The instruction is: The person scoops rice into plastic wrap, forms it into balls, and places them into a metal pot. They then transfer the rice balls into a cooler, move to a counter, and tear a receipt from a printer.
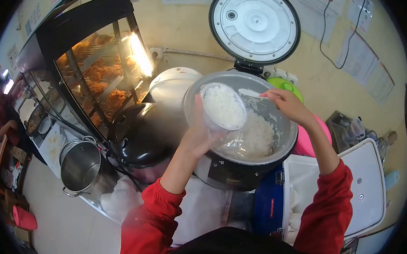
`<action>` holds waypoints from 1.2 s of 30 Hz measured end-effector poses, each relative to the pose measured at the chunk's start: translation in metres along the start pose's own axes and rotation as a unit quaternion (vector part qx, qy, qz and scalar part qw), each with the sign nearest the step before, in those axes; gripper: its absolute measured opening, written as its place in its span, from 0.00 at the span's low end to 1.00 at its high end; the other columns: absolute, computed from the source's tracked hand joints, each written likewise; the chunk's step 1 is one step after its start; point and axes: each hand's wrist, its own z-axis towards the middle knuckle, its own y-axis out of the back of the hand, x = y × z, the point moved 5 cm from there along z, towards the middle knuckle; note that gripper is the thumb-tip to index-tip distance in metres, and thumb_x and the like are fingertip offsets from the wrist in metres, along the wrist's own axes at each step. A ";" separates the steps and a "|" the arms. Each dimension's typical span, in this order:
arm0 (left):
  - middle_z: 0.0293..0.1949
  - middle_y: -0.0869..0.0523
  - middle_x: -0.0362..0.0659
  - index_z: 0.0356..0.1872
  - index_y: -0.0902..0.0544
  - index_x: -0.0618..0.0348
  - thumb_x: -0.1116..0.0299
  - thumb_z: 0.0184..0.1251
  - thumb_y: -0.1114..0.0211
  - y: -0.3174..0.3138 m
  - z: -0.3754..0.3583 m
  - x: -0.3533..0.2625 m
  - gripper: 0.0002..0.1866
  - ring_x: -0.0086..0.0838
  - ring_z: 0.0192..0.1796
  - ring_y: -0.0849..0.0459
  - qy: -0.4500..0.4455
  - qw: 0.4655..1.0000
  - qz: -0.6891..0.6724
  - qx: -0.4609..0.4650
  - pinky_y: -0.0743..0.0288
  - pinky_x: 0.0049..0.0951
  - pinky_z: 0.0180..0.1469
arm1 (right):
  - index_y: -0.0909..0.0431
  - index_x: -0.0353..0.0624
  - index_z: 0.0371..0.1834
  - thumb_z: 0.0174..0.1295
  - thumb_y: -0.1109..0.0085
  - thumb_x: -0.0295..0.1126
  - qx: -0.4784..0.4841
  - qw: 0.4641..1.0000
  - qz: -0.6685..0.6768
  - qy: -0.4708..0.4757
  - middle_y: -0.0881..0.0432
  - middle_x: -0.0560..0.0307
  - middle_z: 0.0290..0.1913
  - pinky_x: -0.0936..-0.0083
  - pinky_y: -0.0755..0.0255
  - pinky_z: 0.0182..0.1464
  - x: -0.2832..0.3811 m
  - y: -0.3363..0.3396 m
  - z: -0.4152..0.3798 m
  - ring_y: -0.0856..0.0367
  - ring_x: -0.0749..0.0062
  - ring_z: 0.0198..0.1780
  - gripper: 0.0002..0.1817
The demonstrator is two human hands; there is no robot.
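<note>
**Hands fill a bowl over the open rice cooker**

The left hand (198, 135) is wrapped around a clear plastic bowl (222, 106) heaped with white rice, tilted above the pot. The right hand (285, 102) is closed on the handle of a white rice paddle (251, 93), which lies over the rice.

Largest is the glass warming cabinet (100, 68) of fried food at left. Then the rice cooker (240, 125), its lid (254, 24) upright. A steel pot (80, 165) stands lower left. Wall papers (363, 59) carry print too blurred to read.

Counter (203, 214), open rice cooker (242, 166), black cooker (142, 139), steel pot (80, 166), possibly cloths (120, 198)
</note>
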 end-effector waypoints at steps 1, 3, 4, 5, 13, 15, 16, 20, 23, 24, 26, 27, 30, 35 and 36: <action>0.62 0.36 0.45 0.64 0.43 0.49 0.31 0.55 0.59 -0.001 -0.001 -0.003 0.41 0.38 0.63 0.36 0.001 1.000 0.004 -0.008 0.39 0.47 0.61 | 0.24 0.43 0.46 0.65 0.59 0.39 -0.034 0.999 0.039 -0.007 0.27 0.63 0.28 0.84 0.38 0.32 0.020 0.007 0.002 0.33 0.81 0.29 0.16; 0.62 0.36 0.45 0.64 0.42 0.49 0.31 0.55 0.60 -0.003 -0.002 -0.003 0.41 0.38 0.63 0.36 0.004 1.000 -0.004 -0.020 0.39 0.47 0.61 | 0.24 0.42 0.44 0.64 0.58 0.37 -0.102 0.987 0.120 -0.028 0.21 0.56 0.35 0.78 0.34 0.43 0.063 0.016 -0.001 0.26 0.72 0.36 0.15; 0.62 0.36 0.45 0.64 0.42 0.49 0.30 0.55 0.60 -0.005 -0.001 -0.002 0.41 0.38 0.63 0.37 0.006 1.000 -0.014 -0.022 0.39 0.47 0.60 | 0.24 0.42 0.44 0.64 0.58 0.36 -0.078 0.990 0.112 -0.025 0.21 0.55 0.35 0.78 0.34 0.43 0.061 0.003 -0.001 0.26 0.71 0.37 0.15; 0.62 0.36 0.45 0.64 0.42 0.49 0.30 0.55 0.61 -0.007 -0.002 -0.001 0.42 0.39 0.63 0.37 0.010 0.999 -0.025 -0.025 0.39 0.47 0.60 | 0.24 0.42 0.44 0.64 0.59 0.35 -0.054 0.993 0.106 -0.024 0.21 0.54 0.36 0.77 0.34 0.42 0.052 -0.015 -0.003 0.25 0.70 0.37 0.15; 0.62 0.36 0.45 0.64 0.41 0.50 0.26 0.52 0.63 -0.022 -0.037 -0.009 0.46 0.40 0.62 0.35 -0.045 0.998 -0.038 0.003 0.39 0.44 0.61 | 0.24 0.41 0.44 0.63 0.56 0.31 -0.176 0.950 -0.222 0.128 0.23 0.51 0.42 0.79 0.36 0.49 0.061 -0.002 -0.034 0.26 0.71 0.44 0.13; 0.63 0.36 0.46 0.64 0.41 0.52 0.25 0.50 0.64 -0.027 -0.055 -0.004 0.47 0.39 0.62 0.35 -0.047 0.998 -0.035 -0.008 0.39 0.43 0.62 | 0.25 0.40 0.47 0.63 0.56 0.31 -0.159 0.985 0.058 0.017 0.25 0.51 0.48 0.79 0.38 0.53 0.093 -0.006 -0.046 0.27 0.71 0.48 0.14; 0.63 0.36 0.46 0.64 0.42 0.53 0.24 0.49 0.64 -0.031 -0.068 0.000 0.48 0.39 0.62 0.35 -0.044 0.999 -0.014 -0.022 0.39 0.42 0.62 | 0.28 0.40 0.50 0.64 0.57 0.32 -0.168 0.973 0.159 -0.018 0.27 0.51 0.50 0.79 0.39 0.54 0.108 -0.021 -0.054 0.28 0.71 0.50 0.15; 0.60 0.34 0.46 0.62 0.41 0.59 0.28 0.55 0.68 -0.035 -0.128 0.045 0.46 0.35 0.61 0.34 0.009 1.000 0.020 -0.020 0.41 0.34 0.61 | 0.40 0.39 0.61 0.66 0.60 0.38 -0.170 0.744 0.576 -0.291 0.33 0.53 0.60 0.75 0.41 0.61 0.116 -0.099 -0.158 0.34 0.70 0.59 0.23; 0.60 0.37 0.49 0.61 0.42 0.62 0.30 0.55 0.62 -0.022 -0.174 0.095 0.45 0.37 0.63 0.41 -0.056 0.985 0.164 0.023 0.49 0.41 0.62 | 0.37 0.42 0.59 0.64 0.61 0.48 -0.102 0.639 0.664 -0.374 0.32 0.52 0.58 0.68 0.34 0.57 0.158 -0.118 -0.210 0.29 0.63 0.56 0.27; 0.60 0.39 0.51 0.61 0.42 0.61 0.30 0.55 0.59 -0.019 -0.191 0.109 0.45 0.39 0.64 0.44 -0.083 0.966 0.246 0.016 0.52 0.44 0.62 | 0.37 0.42 0.59 0.64 0.61 0.48 -0.111 0.578 0.710 -0.387 0.31 0.52 0.58 0.67 0.32 0.56 0.166 -0.125 -0.226 0.28 0.63 0.55 0.26; 0.60 0.42 0.52 0.62 0.42 0.60 0.31 0.53 0.53 -0.015 -0.221 0.118 0.45 0.42 0.65 0.50 -0.084 0.916 0.392 0.027 0.58 0.49 0.62 | 0.35 0.43 0.57 0.64 0.63 0.49 -0.165 0.455 0.758 -0.436 0.31 0.50 0.57 0.60 0.30 0.53 0.182 -0.145 -0.258 0.27 0.57 0.53 0.25; 0.61 0.43 0.53 0.62 0.43 0.59 0.32 0.52 0.51 -0.013 -0.233 0.120 0.46 0.44 0.66 0.52 -0.062 0.886 0.456 0.045 0.60 0.51 0.61 | 0.35 0.43 0.57 0.63 0.63 0.50 -0.149 0.466 0.761 -0.425 0.30 0.51 0.57 0.58 0.30 0.53 0.189 -0.154 -0.270 0.28 0.54 0.53 0.26; 0.61 0.44 0.55 0.63 0.42 0.57 0.35 0.51 0.47 0.011 -0.255 0.119 0.44 0.48 0.66 0.53 -0.034 0.808 0.586 0.053 0.62 0.53 0.61 | 0.36 0.43 0.57 0.61 0.60 0.51 -0.135 0.501 0.755 -0.401 0.31 0.46 0.56 0.49 0.32 0.52 0.176 -0.202 -0.321 0.30 0.43 0.53 0.28; 0.67 0.54 0.56 0.66 0.47 0.58 0.46 0.59 0.48 0.148 -0.289 0.154 0.39 0.52 0.69 0.59 0.043 0.563 0.825 0.002 0.65 0.58 0.64 | 0.36 0.41 0.55 0.56 0.48 0.41 -0.229 0.689 0.599 -0.339 0.31 0.50 0.55 0.58 0.35 0.57 0.150 -0.249 -0.321 0.30 0.56 0.55 0.26; 0.67 0.55 0.56 0.66 0.48 0.60 0.46 0.59 0.47 0.155 -0.300 0.160 0.40 0.52 0.69 0.61 0.061 0.554 0.830 0.017 0.65 0.57 0.64 | 0.34 0.40 0.54 0.53 0.44 0.38 -0.243 0.758 0.514 -0.320 0.31 0.52 0.55 0.60 0.36 0.58 0.150 -0.244 -0.308 0.31 0.59 0.56 0.25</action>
